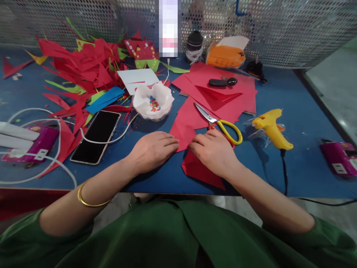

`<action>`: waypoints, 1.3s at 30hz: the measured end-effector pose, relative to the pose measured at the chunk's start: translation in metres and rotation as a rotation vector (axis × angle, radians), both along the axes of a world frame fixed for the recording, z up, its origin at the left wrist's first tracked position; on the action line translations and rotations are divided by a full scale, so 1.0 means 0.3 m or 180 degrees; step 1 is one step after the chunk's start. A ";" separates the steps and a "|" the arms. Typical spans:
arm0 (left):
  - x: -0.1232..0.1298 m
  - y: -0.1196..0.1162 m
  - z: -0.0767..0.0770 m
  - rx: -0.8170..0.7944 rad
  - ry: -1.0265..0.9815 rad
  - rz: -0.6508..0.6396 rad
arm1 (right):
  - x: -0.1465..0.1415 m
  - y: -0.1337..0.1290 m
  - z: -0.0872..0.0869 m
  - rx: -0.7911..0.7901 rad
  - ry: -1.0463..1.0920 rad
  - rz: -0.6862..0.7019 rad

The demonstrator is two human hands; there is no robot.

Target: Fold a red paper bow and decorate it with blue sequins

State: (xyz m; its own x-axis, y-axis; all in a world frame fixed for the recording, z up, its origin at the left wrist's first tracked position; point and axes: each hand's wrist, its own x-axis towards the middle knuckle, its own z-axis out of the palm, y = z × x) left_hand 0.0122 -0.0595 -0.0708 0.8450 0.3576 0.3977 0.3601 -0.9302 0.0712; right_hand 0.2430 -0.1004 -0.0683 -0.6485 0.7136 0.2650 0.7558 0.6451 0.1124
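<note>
Here, right hand palm-down.

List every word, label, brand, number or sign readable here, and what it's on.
No text can be read.
Orange packet: faint dark marks, too blurred.
Purple box at right: pale patch, too small to read.
Upright panel at back: pixelated, nothing legible.

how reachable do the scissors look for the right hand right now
Probably yes: the scissors lie right by the right hand, their yellow loop uncovered. The hand hides part of the red loop and sits over red paper.
</note>
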 end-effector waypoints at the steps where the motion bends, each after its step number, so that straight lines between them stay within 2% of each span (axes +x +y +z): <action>1: -0.001 0.001 0.001 0.0004 -0.0015 -0.0023 | 0.002 -0.002 -0.003 0.0102 -0.0068 0.0070; 5: -0.014 0.004 0.012 0.0125 0.0015 -0.0205 | 0.006 -0.003 0.005 0.0365 -0.0275 0.0341; 11: -0.016 0.002 0.032 0.0716 0.0381 -0.0400 | -0.005 0.006 0.018 0.0500 -0.0428 0.0584; 17: -0.005 0.003 0.014 0.0586 0.0322 -0.0192 | -0.010 0.001 0.006 0.0629 -0.0327 0.0533; 22: -0.012 0.007 0.002 0.0145 0.0004 -0.0087 | -0.006 -0.005 0.002 0.0596 -0.0322 0.0526; 27: 0.000 0.011 0.010 0.0525 0.0125 -0.0070 | -0.006 -0.006 0.001 0.0576 -0.0240 0.0535; 30: 0.009 0.008 0.015 0.0726 0.0062 -0.0086 | 0.001 -0.013 0.002 0.0361 0.0102 0.0398; 33: 0.011 0.001 0.012 0.0705 0.0004 -0.0021 | 0.014 -0.025 0.011 -0.0118 0.1262 -0.0220; 36: 0.010 -0.003 0.005 0.0597 -0.0080 0.0037 | 0.020 -0.031 0.015 -0.0895 0.2305 -0.0780; 39: 0.010 -0.002 -0.002 0.0468 -0.0175 0.0052 | 0.010 -0.024 0.006 -0.1397 0.2397 -0.0752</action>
